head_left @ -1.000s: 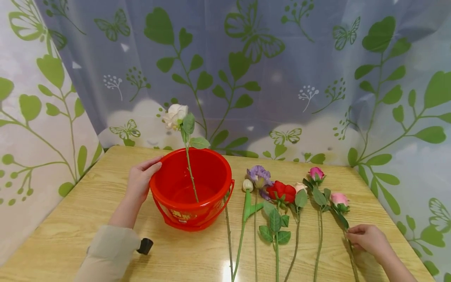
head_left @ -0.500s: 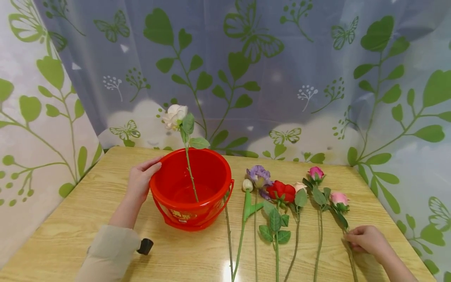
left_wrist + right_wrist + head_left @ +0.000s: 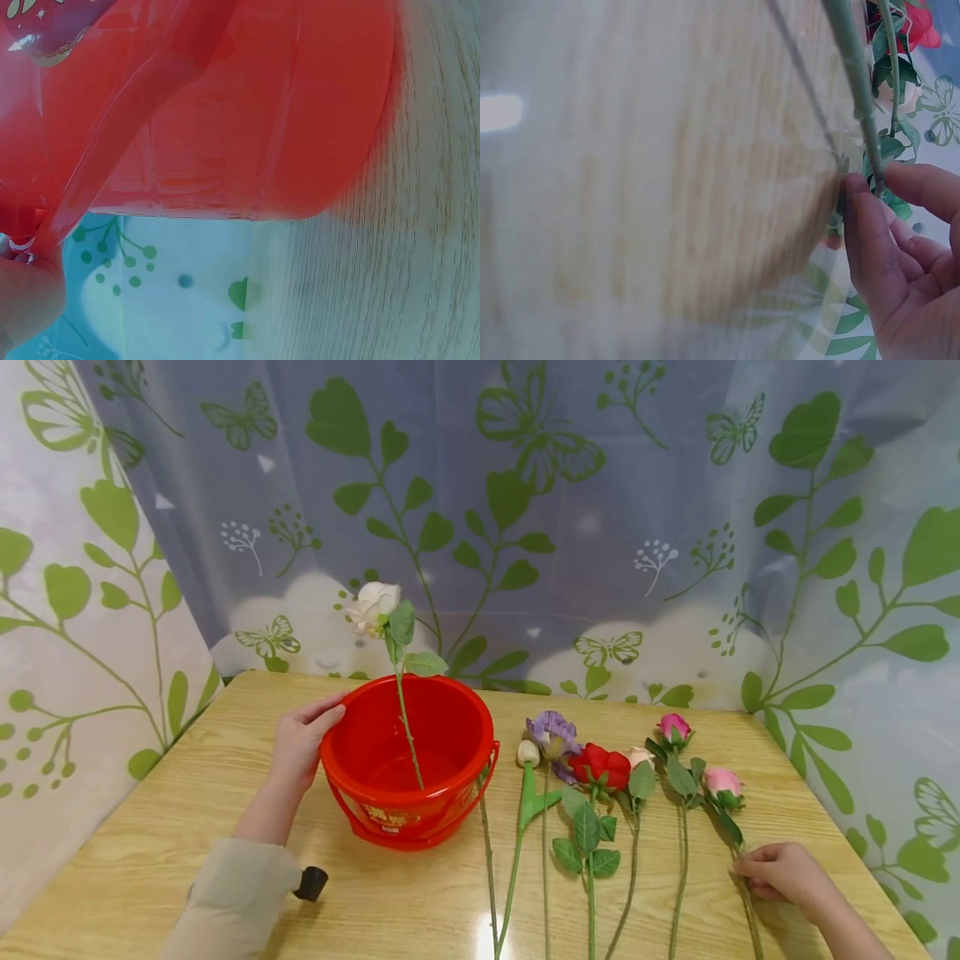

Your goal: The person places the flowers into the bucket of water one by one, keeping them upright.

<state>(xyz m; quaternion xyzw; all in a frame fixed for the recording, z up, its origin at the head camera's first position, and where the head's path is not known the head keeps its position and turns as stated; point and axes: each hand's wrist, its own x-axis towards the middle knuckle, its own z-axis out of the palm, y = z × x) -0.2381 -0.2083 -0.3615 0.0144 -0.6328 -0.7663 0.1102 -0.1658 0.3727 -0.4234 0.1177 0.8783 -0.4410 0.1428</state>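
My left hand holds the upper left side of a red bucket, thumb at its rim. The left wrist view has the bucket's wall filling most of it, the hand at lower left. A white rose leans in the bucket, its stem inside and its bloom above the rim. At the far right, my right hand pinches the stem of a light pink rose lying on the table. Up close, thumb and fingers meet on that green stem.
Left of the pink rose lie a magenta rose, a peach flower, a red flower, a purple flower and a white bud on the wooden table. A patterned curtain stands behind.
Almost nothing differs. The right hand has shifted very slightly along with the pink rose's stem; the left hand and the bucket stay in place.
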